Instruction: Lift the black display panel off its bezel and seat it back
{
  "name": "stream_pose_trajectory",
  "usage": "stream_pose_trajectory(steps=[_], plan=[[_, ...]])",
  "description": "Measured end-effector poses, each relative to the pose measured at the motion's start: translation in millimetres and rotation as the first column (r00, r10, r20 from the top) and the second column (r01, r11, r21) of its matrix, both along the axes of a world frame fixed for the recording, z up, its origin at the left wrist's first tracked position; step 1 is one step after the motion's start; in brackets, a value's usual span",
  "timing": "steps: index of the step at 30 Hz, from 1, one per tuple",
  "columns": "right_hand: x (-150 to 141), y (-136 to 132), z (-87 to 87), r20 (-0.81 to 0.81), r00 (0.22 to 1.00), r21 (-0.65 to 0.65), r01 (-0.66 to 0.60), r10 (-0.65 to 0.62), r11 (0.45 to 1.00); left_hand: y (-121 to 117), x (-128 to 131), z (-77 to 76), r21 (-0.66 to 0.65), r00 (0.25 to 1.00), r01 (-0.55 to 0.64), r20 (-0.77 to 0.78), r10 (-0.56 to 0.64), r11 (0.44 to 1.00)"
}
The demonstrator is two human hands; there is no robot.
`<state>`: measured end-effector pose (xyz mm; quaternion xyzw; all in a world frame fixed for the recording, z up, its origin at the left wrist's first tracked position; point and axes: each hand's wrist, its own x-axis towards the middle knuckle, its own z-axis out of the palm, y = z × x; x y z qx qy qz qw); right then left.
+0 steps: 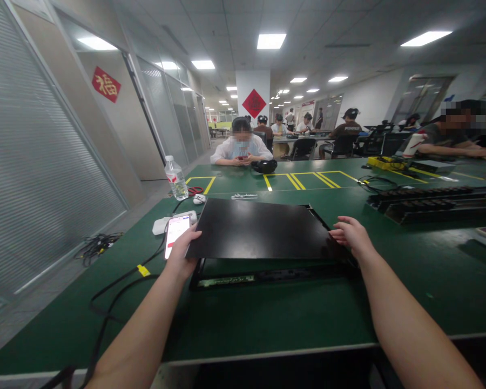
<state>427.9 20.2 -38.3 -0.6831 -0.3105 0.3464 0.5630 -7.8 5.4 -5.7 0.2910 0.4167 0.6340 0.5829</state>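
Note:
A flat, glossy black screen panel (255, 229) is tilted over a shallow black frame (303, 274) on the green table. Along the frame's near side runs a green strip that looks like a circuit board (225, 281). My left hand (184, 251) is closed on the panel's left edge, thumb on top and fingers beneath. My right hand (351, 235) is at the right edge, its fingers loosely spread and the fingertips by the panel's rim. Whether they touch the panel I cannot tell. The panel hides most of the frame.
Near my left hand lie a lit phone (177, 233), a white case (161, 226) and black cables (117, 286). A water bottle (176, 178) and red-handled scissors (196, 190) stand beyond. Black rails (425, 202) lie at right. A person (241, 148) sits opposite, another (449, 132) at right.

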Motion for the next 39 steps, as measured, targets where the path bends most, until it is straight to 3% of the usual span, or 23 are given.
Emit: stream_pose_trajectory(steps=[8, 15, 26, 39], plan=[[10.6, 8.2, -14.3, 0.171, 0.984, 0.063, 0.039, -0.049, 0.997, 5.3, -4.0, -8.3, 0.029, 1.000, -0.031, -0.006, 0.031, 0.999], [14.7, 13.6, -23.9, 0.205, 0.978, 0.070, 0.033, -0.047, 0.997, 13.6, -17.5, -20.1, 0.063, 0.999, 0.041, -0.007, -0.041, 0.997], [21.5, 15.4, -29.7, 0.311, 0.950, -0.006, 0.019, -0.016, 1.000, 4.1, 0.4, -10.1, 0.007, 0.998, -0.069, -0.012, 0.069, 0.998], [21.4, 15.4, -28.4, 0.411, 0.911, -0.053, 0.048, -0.022, 0.997, 12.2, -5.6, -21.0, 0.043, 0.996, -0.092, -0.012, 0.093, 0.995]])
